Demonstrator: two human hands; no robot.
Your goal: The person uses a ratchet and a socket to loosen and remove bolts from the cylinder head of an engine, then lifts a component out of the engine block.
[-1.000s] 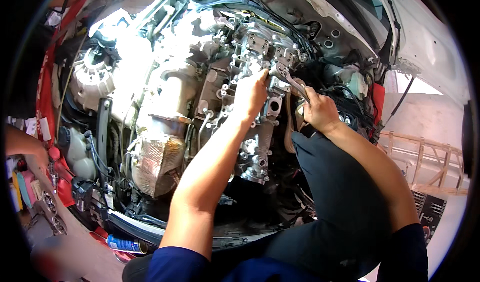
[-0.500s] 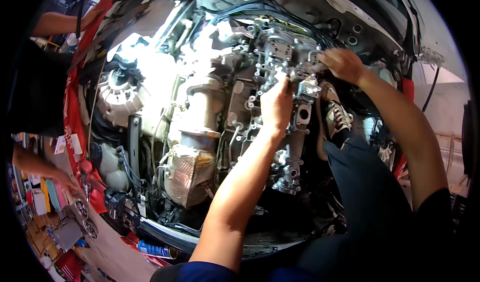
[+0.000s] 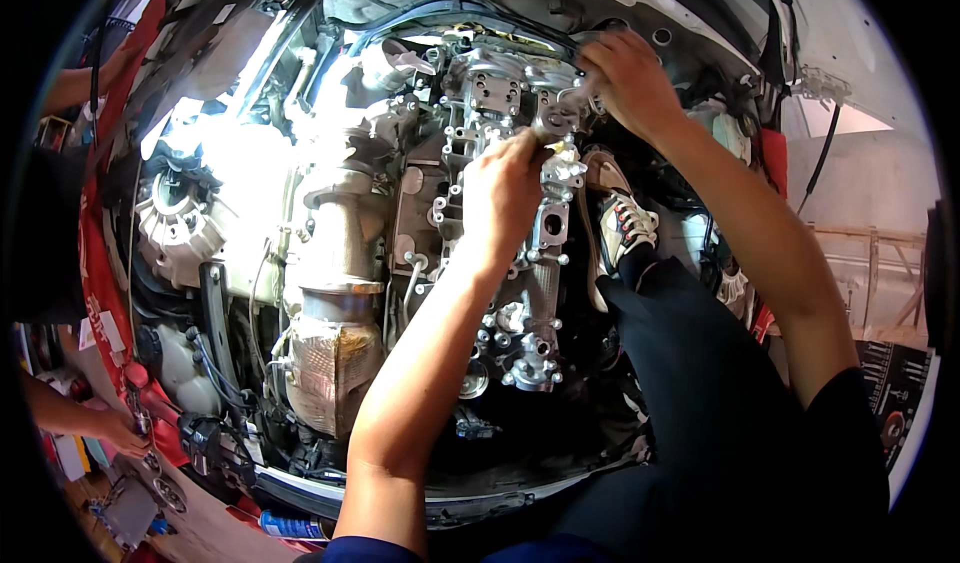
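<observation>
My left hand (image 3: 503,195) lies over the upper part of a bare metal engine (image 3: 545,293), its fingers curled at a round metal piece (image 3: 555,120). What those fingers grip is hidden under them. Farther back and to the right, my right hand (image 3: 632,85) is closed on the end of a blurred metal hand tool (image 3: 578,95), which slants down toward my left fingertips. Motion smears the tool, so its exact kind is unclear. A flat cover with bolt holes (image 3: 494,93) sits just left of the tool.
My shoe (image 3: 628,225) rests inside the engine bay, right of the engine. A ribbed metal pipe with a heat shield (image 3: 335,363) stands left. Another person's hand (image 3: 122,433) is by the red fender cover (image 3: 100,263). A blue can (image 3: 290,525) lies at the front edge.
The view has shifted, so the engine appears farther left. My right hand has moved away from me, toward the back of the engine. The other person's lower hand has come nearer the fender.
</observation>
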